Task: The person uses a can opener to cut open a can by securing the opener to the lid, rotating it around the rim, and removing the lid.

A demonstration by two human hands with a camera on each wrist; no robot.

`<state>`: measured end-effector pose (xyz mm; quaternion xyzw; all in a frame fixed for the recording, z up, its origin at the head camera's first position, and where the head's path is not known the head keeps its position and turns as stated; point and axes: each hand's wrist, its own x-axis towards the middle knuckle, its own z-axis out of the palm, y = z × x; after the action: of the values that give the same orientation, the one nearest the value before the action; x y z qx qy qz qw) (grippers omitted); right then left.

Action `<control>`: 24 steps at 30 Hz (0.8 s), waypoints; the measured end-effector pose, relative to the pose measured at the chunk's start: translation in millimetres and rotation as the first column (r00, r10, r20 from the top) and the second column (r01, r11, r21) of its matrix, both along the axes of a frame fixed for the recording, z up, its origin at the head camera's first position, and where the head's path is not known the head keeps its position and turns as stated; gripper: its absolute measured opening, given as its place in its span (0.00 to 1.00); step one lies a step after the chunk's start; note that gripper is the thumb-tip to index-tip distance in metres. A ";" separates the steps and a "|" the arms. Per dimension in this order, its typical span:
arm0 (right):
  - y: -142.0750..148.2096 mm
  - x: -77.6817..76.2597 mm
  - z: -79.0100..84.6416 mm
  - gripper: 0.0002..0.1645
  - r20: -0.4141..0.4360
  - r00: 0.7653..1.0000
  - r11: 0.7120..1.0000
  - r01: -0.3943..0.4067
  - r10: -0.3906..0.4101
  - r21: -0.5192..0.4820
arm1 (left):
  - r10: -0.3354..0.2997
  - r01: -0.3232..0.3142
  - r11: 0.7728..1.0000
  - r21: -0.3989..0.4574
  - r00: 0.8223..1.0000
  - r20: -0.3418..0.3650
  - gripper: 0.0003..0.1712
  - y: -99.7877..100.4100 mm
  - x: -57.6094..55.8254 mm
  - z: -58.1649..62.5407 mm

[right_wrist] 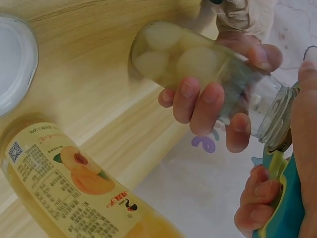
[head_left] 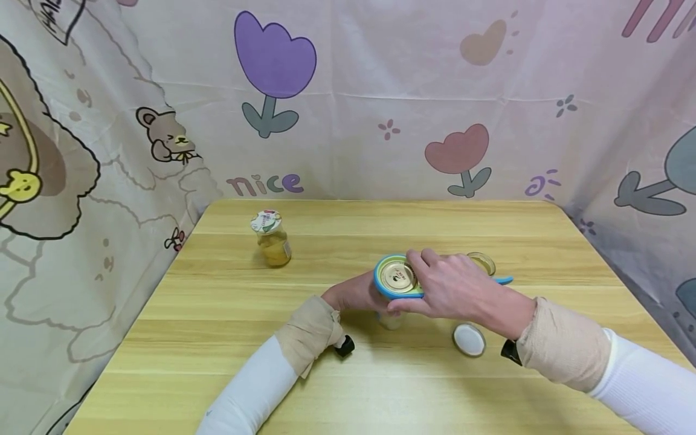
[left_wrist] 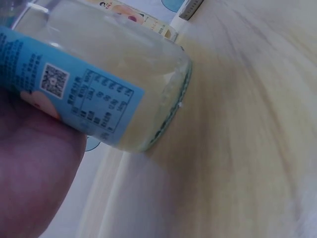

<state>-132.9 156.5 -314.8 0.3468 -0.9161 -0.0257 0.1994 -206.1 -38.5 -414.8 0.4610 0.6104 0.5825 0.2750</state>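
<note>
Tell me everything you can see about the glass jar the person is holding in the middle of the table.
The jar is clear glass with a narrower threaded neck, filled with pale round fruit pieces in liquid, and bears a blue printed label with a QR code. It stands upright on the wooden table. The left hand grips its body, fingers curled round the glass. A gold metal lid is still on top, ringed by a blue and yellow opener that the right hand holds.
</note>
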 end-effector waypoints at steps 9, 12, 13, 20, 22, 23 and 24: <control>-0.2 -1.1 2.7 0.46 -0.055 0.998 0.999 -0.027 0.028 0.028 | 0.011 -0.011 1.000 0.007 1.000 -0.019 0.42 1.1 3.0 2.6; -0.1 -1.3 4.3 0.45 -0.060 0.998 0.999 -0.032 0.034 0.035 | 0.009 -0.008 1.000 0.005 1.000 -0.012 0.41 -0.2 8.2 12.3; -0.1 -1.3 5.0 0.45 -0.061 0.997 0.999 -0.035 0.037 0.038 | 0.009 -0.009 1.000 0.002 1.000 -0.009 0.41 -0.6 9.8 15.1; -1.0 -0.9 9.5 0.46 -0.047 0.998 0.998 -0.029 0.032 0.064 | 0.020 -0.020 1.000 0.002 1.000 0.011 0.42 -0.2 9.2 13.5; -0.9 -0.6 10.5 0.47 -0.043 0.999 0.997 -0.015 0.018 0.073 | 0.024 -0.024 1.000 0.006 1.000 0.000 0.43 0.7 7.9 11.3; -0.8 -0.4 10.9 0.47 -0.041 0.999 0.997 -0.008 0.011 0.077 | 0.027 -0.027 1.000 0.007 1.000 -0.006 0.43 1.4 6.8 9.3; -0.6 -0.3 11.3 0.47 -0.041 0.999 0.997 -0.001 0.004 0.080 | 0.036 -0.035 0.999 0.004 0.999 -0.005 0.43 1.8 7.2 9.6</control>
<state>-133.2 155.9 -303.4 0.3550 -0.9097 -0.0692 0.2040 -198.9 -36.7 -405.2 0.4522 0.6180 0.5874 0.2619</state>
